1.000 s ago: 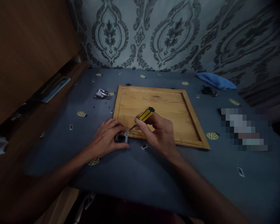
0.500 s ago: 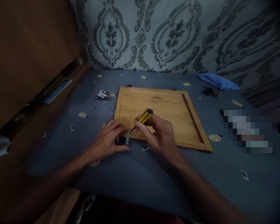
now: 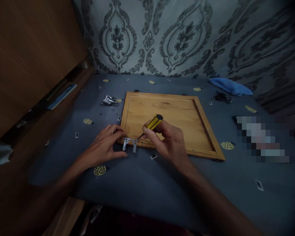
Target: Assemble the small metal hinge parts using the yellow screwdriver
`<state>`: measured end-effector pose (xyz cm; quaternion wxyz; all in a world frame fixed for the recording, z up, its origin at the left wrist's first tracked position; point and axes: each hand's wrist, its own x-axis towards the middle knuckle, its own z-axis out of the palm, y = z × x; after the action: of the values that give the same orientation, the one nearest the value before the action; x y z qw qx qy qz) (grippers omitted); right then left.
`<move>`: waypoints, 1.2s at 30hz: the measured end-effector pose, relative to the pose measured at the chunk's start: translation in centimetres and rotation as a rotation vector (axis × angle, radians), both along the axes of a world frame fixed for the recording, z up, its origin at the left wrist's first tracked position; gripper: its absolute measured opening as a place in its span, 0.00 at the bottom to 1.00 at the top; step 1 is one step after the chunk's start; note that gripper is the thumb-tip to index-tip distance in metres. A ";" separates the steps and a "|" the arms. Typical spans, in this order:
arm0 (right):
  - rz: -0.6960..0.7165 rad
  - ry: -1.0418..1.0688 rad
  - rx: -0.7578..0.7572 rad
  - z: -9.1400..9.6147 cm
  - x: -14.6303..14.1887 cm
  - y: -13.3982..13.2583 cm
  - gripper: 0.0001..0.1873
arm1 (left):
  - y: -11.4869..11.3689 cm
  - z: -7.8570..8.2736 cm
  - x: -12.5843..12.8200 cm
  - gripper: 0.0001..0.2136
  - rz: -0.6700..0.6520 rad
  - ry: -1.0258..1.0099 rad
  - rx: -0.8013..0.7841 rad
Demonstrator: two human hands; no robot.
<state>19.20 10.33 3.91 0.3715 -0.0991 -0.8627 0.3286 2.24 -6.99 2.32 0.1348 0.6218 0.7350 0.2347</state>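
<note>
My right hand (image 3: 170, 139) grips a yellow and black screwdriver (image 3: 154, 123), tilted, its thin shaft pointing down and left. The tip is beside a metal hinge (image 3: 134, 146) at the near left edge of a framed wooden panel (image 3: 159, 111); whether it sits in a screw is too small to tell. Two grey arms of the hinge jut over the panel's edge towards me. On the left of the hinge, my left hand (image 3: 103, 144) is open, thumb and fingers apart, fingertips close to the hinge and the panel's corner.
More metal hinges (image 3: 109, 100) lie left of the panel, with a few small screws (image 3: 117, 114) near them. A blue cloth (image 3: 230, 86) and a dark object (image 3: 222, 97) are at the back right. A blurred-out item (image 3: 263, 139) lies right. A wooden cabinet (image 3: 34, 49) borders the left.
My left hand has drawn back to the left and opened wider, uncovering the left part of the hinge. My right hand and the screwdriver have hardly moved.
</note>
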 end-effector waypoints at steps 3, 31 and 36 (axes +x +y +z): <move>-0.002 0.002 0.005 0.0 0.0 0.0 0.08 | -0.1 -0.1 -0.1 0.20 -0.004 -0.011 0.000; -0.001 0.012 0.012 -0.1 0.0 0.2 0.10 | 0.3 -0.7 -0.1 0.20 0.040 -0.028 0.018; -0.011 0.005 0.014 -0.2 0.1 0.2 0.10 | 0.3 -0.7 -0.1 0.20 0.030 -0.037 0.016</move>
<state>19.25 10.49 3.70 0.3762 -0.1001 -0.8635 0.3207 2.11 -6.73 1.60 0.1398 0.6071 0.7397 0.2543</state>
